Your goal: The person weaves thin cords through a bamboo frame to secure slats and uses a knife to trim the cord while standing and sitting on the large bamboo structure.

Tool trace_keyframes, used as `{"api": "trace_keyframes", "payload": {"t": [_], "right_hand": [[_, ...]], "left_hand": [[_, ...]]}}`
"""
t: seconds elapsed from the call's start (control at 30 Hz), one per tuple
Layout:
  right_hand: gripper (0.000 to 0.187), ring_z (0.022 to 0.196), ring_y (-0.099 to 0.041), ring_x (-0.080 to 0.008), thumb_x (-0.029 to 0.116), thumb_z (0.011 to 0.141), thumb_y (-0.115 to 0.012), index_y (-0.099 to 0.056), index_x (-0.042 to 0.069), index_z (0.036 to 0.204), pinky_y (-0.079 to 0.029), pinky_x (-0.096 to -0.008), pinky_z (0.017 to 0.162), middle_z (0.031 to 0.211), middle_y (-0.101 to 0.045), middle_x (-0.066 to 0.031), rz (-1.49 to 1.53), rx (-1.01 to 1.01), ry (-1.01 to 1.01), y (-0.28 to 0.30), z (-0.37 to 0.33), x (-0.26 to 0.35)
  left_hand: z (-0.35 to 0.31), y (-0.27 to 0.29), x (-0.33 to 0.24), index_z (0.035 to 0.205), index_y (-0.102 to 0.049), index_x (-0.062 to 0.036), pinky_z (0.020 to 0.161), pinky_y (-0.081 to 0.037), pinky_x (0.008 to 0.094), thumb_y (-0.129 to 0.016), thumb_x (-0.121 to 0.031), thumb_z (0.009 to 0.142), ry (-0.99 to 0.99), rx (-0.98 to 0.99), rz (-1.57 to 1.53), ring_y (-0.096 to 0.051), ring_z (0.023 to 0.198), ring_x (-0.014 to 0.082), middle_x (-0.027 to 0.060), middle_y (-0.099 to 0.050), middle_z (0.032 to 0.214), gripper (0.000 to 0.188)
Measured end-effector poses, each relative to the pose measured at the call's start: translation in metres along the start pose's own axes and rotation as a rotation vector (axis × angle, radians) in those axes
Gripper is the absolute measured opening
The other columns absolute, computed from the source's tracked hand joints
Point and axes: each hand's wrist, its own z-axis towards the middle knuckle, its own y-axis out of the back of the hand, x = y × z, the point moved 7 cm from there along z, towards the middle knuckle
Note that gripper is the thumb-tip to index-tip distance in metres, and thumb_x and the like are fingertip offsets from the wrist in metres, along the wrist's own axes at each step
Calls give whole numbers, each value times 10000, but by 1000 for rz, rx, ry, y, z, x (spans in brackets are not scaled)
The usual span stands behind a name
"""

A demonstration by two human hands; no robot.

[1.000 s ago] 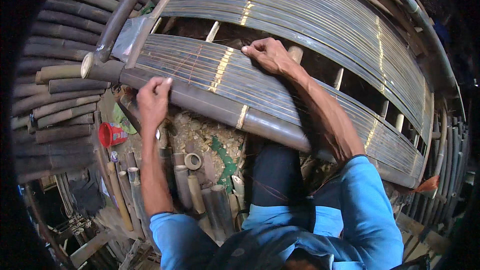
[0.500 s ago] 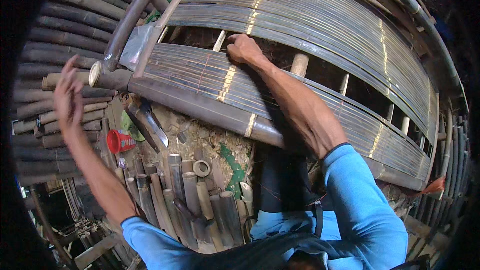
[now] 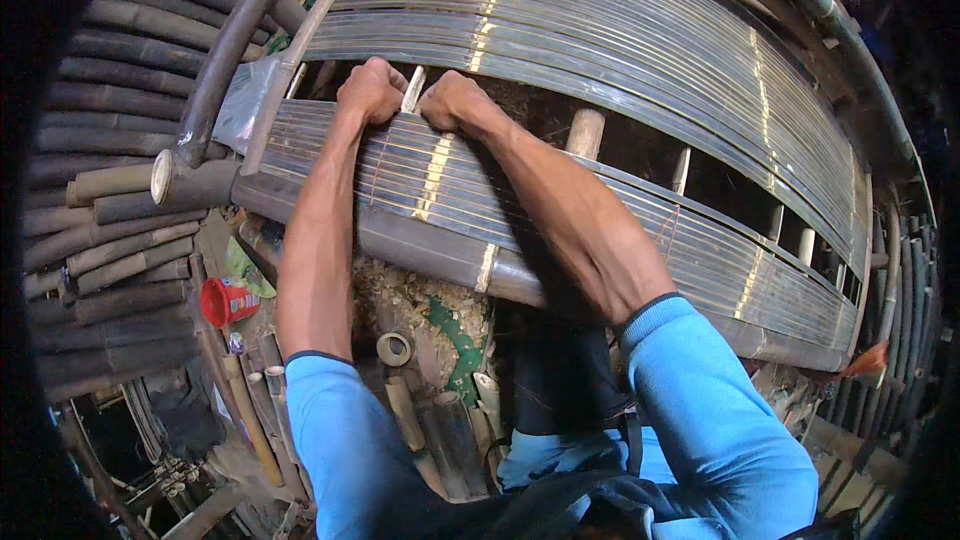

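In front of me is a bamboo bench or bed frame with two panels of dark slats, a near panel (image 3: 480, 170) and a far panel (image 3: 620, 40), parted by a long dark gap. At the gap's left part, my left hand (image 3: 372, 92) is closed, its knuckles up, against the near panel's far edge. My right hand (image 3: 458, 103) is likewise curled at that edge. Between the two stands a pale crosspiece (image 3: 413, 90). My fingertips are hidden, so whatever they grip does not show. A thin red cord (image 3: 381, 158) crosses the near slats below my left hand.
A thick bamboo rail (image 3: 430, 245) runs along the frame's front, and a post (image 3: 215, 70) rises at its left corner. Bamboo poles (image 3: 140, 70) lie at left. On the littered ground are a red cup (image 3: 228, 302) and cut bamboo pieces (image 3: 455, 430).
My left hand has swung in from the far left to the gap, beside the pale crosspiece. My right hand stays at the slat edge. The view has shifted slightly.
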Motion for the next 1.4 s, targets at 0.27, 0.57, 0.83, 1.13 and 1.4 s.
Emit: {"api": "trace_keyframes", "payload": {"t": [0.27, 0.57, 0.83, 1.13, 1.4], "right_hand": [[218, 700, -600, -151, 178, 936, -589, -727, 15, 981, -481, -318, 656, 792, -692, -54, 473, 161, 292, 31, -48, 16], [290, 867, -656, -156, 287, 960, -678, -752, 34, 1082, -522, -332, 801, 967, -751, -79, 191, 120, 628, 51, -102, 61], [451, 965, -724, -359, 492, 915, -621, -781, 108, 1088, -544, -434, 897, 1008, -757, -196, 67, 33, 298, 44, -60, -25], [520, 873, -720, -341, 525, 922, -594, -763, 45, 1029, -544, -447, 810, 925, -740, -225, 148, 152, 307, 32, -73, 1], [503, 707, -651, -253, 503, 906, -660, -775, 15, 879, -514, -420, 709, 718, -685, -173, 48, 74, 267, 46, -75, -21]], "left_hand": [[-44, 51, 7, 1483, -494, -63, 456, -494, 283, -607, -36, 825, 31, 247, -876, -642, 609, 165, 218, -749, 1067, 668], [-149, 60, -9, 1440, -543, -43, 682, -454, 264, -794, -136, 863, -232, -133, -389, -526, 701, 80, 45, -702, 894, 636], [-359, 84, 214, 705, -605, 61, 590, -331, 343, -733, -404, 941, 304, -587, -211, -420, 648, 121, 66, -503, 640, 537], [-669, 99, 487, 1009, -685, -38, 741, -515, 557, -685, -598, 864, 1110, -385, 947, -680, 788, 432, 192, -704, 915, 578], [-301, -45, 211, 1474, -472, -36, 938, -519, 359, -753, -285, 933, 342, -548, -972, -562, 1233, 254, 120, -552, 1406, 658]]}}
